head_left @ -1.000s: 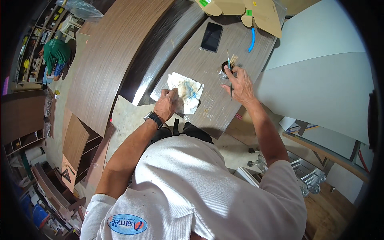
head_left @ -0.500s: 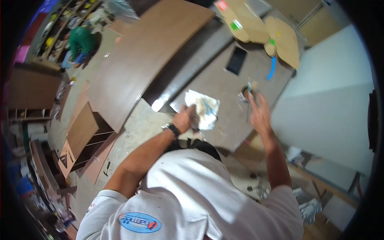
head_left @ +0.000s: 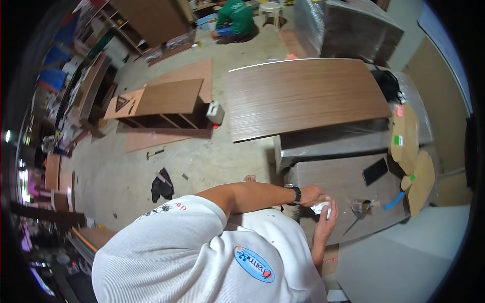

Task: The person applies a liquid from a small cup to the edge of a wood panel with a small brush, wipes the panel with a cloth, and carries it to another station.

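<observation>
Holding crumpled white wipe (head_left: 318,207) between left fingers (head_left: 322,198) and right fingers (head_left: 333,209).

Left of brown board (head_left: 308,98): white jug (head_left: 215,112) close by, low cabinet (head_left: 172,98) farther off. Beyond board: white stool (head_left: 271,8), person in green (head_left: 235,20). Lower left of board: hammer (head_left: 157,152) on floor (head_left: 217,164).

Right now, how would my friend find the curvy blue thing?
In view, below the big brown panel, is a grey-brown tabletop, where the left hand and right hand hold a crumpled white sheet. Toward the tabletop's right end, look between the container and the tan cardboard. The blue strip there is slim, curved and bright, unlike the flat black phone.
</observation>
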